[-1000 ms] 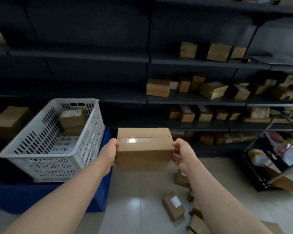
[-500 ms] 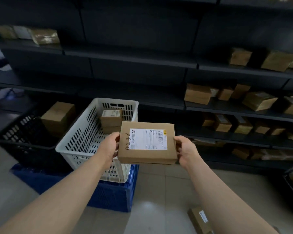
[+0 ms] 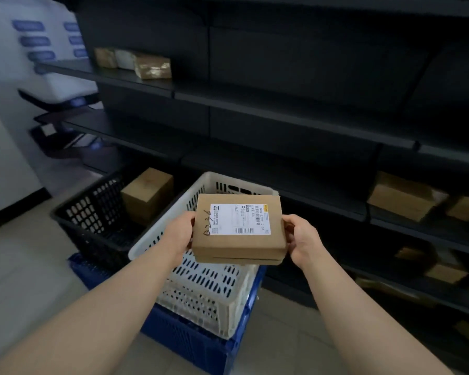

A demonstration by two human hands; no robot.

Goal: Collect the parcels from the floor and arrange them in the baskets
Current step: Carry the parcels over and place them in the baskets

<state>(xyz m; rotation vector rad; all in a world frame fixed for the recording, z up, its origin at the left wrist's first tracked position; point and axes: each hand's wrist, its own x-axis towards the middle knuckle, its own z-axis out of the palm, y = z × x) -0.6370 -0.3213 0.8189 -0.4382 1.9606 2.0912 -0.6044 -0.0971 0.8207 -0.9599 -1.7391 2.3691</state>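
Head view: a flat brown cardboard parcel (image 3: 238,228) is held in the air between both hands, its white shipping label (image 3: 238,219) turned upward, probably so the print can be read while it is carried. The left hand (image 3: 178,235) is clamped on the parcel's left end and the right hand (image 3: 305,239) on its right end, thumbs on the sides and fingers mostly hidden beneath. That even two-sided grip keeps the parcel level.

The parcel hangs above the near right corner of a white slotted plastic basket (image 3: 206,293), clear of its rim, and hides much of the opening, so what already lies inside cannot be told. This basket sits tilted on a blue plastic crate (image 3: 190,339), which raises it off the pale tiled floor (image 3: 25,266) and likely saves some bending.

Just beside the white basket's left edge stands a black plastic basket (image 3: 92,212), and a taller brown cardboard box (image 3: 146,194) rests at its far right corner.

Behind the baskets runs dark metal shelving (image 3: 282,104). A few wrapped packets (image 3: 152,66) lie at the left end of an upper shelf, and more brown boxes (image 3: 401,196) sit on lower shelves at the right.

Judging by the position, the step in hand is lowering this parcel into the white basket. It would need to come down flat and clear the near rim before the hands let go
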